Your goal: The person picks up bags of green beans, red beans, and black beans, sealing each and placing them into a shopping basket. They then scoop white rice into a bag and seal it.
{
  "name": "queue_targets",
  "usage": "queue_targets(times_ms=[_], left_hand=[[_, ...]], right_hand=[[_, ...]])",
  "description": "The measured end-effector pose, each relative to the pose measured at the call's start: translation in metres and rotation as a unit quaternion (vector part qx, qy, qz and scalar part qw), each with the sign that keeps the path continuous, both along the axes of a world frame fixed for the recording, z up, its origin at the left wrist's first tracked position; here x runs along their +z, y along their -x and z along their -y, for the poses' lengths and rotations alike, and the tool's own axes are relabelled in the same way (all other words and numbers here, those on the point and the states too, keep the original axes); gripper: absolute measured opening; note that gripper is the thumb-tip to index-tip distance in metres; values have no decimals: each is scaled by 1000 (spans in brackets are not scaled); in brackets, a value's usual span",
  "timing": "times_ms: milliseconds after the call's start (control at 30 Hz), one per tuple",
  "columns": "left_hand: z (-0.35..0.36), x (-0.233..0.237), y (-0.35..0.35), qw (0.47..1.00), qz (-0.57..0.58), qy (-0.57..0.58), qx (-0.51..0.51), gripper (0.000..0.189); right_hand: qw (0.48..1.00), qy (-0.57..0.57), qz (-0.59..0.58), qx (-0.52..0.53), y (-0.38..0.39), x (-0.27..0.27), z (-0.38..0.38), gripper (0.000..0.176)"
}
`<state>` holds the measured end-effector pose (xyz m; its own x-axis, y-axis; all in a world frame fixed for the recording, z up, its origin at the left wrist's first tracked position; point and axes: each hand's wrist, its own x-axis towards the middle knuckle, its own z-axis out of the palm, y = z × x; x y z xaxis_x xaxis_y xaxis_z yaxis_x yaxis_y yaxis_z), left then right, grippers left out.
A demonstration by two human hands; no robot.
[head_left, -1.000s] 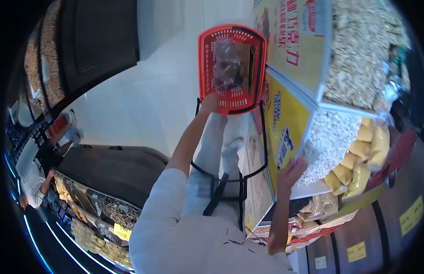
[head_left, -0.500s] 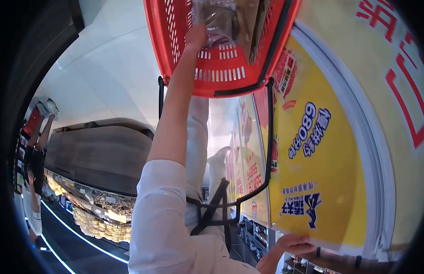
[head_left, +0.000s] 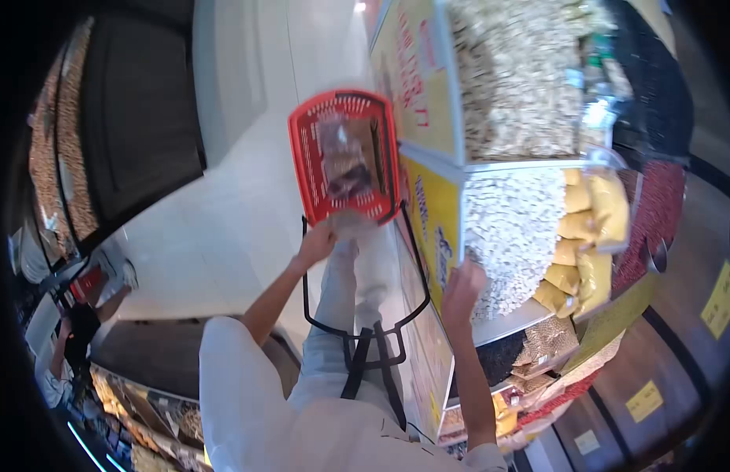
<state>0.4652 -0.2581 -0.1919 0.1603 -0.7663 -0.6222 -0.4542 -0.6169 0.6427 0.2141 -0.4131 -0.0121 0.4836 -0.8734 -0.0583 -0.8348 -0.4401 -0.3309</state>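
Observation:
My left hand (head_left: 319, 244) is closed at the near end of a red shopping basket (head_left: 296, 157), on a pale, see-through plastic bag (head_left: 354, 225) blurred by motion. Inside the basket lie a clear plastic packet (head_left: 339, 141) and a brown, flat-sided package (head_left: 368, 145). A black handle frame (head_left: 305, 287) stretches from the basket toward my legs. At the edge of a bin of small white pieces (head_left: 510, 236), my right hand (head_left: 464, 285) is blurred, its fingers near the rim.
Yellow bags (head_left: 609, 208) sit beside the white pieces. Beyond is a bin of pale, elongated pieces (head_left: 514, 86); dark red goods (head_left: 660, 204) lie further right. A dark counter (head_left: 140, 102) stands left, above the pale floor (head_left: 247, 236). Another person (head_left: 81, 322) is at far left.
My left hand has come out of the basket to its near end with the pale plastic bag. The view has shifted, showing the bin tops. My right hand is now beside the white pieces.

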Motion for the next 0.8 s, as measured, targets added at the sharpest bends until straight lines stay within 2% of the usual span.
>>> queue_targets(times_ms=[33,100,133,167,200,267,300,333,367,400,433,467,533,600,633,667,700,733,767,800], left_hand=[[-8,12,4,1000,-2,31,1,21],[0,105,8,996,22,86,-13,18],[-5,126,13,991,52,114,-57,17],[-8,155,19,985,73,134,-74,17],[-1,203,28,969,62,231,-57,17],[-8,240,40,942,39,321,-96,13],[-8,270,47,952,31,275,-131,13],[-9,298,57,960,23,228,-163,15],[-9,318,67,954,33,241,-174,15],[-11,336,79,963,-54,212,-155,17],[-11,353,94,964,-142,181,-135,20],[-9,370,110,961,-135,196,-145,20],[-2,406,137,918,-352,161,-88,26],[4,433,167,916,-347,162,-117,26],[5,435,186,897,-417,127,-72,26],[5,437,205,870,-484,90,-24,25],[6,440,223,874,-476,89,-32,25],[8,442,240,839,-536,93,-4,26],[6,444,251,801,-591,95,24,27],[5,429,251,807,-584,91,17,27]], right_hand=[[1000,-4,8,17,-1,0,0,35],[996,44,71,23,7,-11,-1,38],[992,60,110,31,10,-8,-5,42],[987,77,139,31,8,14,-11,51],[982,100,161,16,12,34,-19,51],[987,-30,147,58,30,65,-39,61],[980,-92,171,49,43,60,-51,76],[979,-74,183,44,53,70,-61,76],[952,-157,261,42,61,76,-71,81],[911,-236,334,45,71,86,-80,87],[898,-256,350,72,83,100,-86,93],[901,-238,356,74,96,114,-91,93],[797,-365,469,110,115,150,-108,93],[793,-317,509,112,143,184,-120,88],[802,-334,489,81,159,195,-126,82],[809,-352,468,51,175,199,-130,77],[795,-383,469,32,189,189,-138,66],[791,-380,478,31,201,181,-149,66],[761,-411,500,-38,212,172,-161,60],[725,-441,518,-107,219,161,-173,55]])
